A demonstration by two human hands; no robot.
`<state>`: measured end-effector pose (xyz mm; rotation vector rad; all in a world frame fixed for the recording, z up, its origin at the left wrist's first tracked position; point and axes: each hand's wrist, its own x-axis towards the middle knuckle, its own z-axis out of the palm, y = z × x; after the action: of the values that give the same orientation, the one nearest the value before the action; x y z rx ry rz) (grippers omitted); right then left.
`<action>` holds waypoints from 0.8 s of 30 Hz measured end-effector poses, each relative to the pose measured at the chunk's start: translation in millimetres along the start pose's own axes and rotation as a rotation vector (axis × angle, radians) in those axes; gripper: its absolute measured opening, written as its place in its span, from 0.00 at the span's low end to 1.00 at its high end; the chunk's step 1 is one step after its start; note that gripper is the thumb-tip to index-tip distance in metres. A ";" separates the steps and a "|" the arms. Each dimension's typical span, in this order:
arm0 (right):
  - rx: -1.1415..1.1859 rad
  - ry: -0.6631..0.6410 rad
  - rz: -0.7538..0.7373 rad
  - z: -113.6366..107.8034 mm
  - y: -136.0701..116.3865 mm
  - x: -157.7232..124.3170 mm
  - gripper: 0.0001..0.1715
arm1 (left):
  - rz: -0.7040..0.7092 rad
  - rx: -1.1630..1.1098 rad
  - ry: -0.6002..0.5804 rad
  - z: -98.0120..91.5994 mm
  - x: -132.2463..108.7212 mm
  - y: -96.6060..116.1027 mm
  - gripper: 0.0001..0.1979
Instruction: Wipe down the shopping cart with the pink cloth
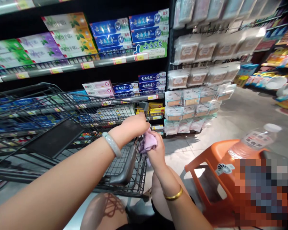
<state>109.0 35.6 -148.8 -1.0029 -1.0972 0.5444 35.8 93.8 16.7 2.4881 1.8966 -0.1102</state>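
A grey wire shopping cart [69,105] stands right in front of me, its handle end toward my knees. My left hand [134,124], with a pale green bangle on the wrist, is closed on the cart's near top rail. My right hand [156,153], with a gold bangle on the wrist, is closed on a crumpled pink cloth [147,142] and presses it against the cart's frame just below my left hand.
Shelves of boxed toothpaste [124,35] run behind the cart. Hanging packs of cotton swabs [196,76] fill a rack to the right. An orange plastic stool [213,172] with a clear water bottle [254,143] lying on it stands at my right. The tiled floor opens rightward.
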 end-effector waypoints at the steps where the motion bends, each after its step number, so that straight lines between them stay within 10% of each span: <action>1: -0.026 0.008 0.062 0.1 5.3 0.6 0.24 | -0.003 -0.001 -0.001 0.4 0.4 -0.3 0.21; 10: 0.058 0.056 -0.120 2.1 -5.2 4.0 0.26 | 0.002 -0.011 0.003 0.8 -0.2 -1.0 0.20; 24: 0.035 0.122 0.073 18.2 8.4 24.0 0.26 | -0.008 -0.004 -0.018 -1.6 4.7 3.0 0.22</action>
<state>102.6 65.6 -142.8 -1.0352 -0.9429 0.5528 39.9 97.7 17.9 2.4682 1.8982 -0.1284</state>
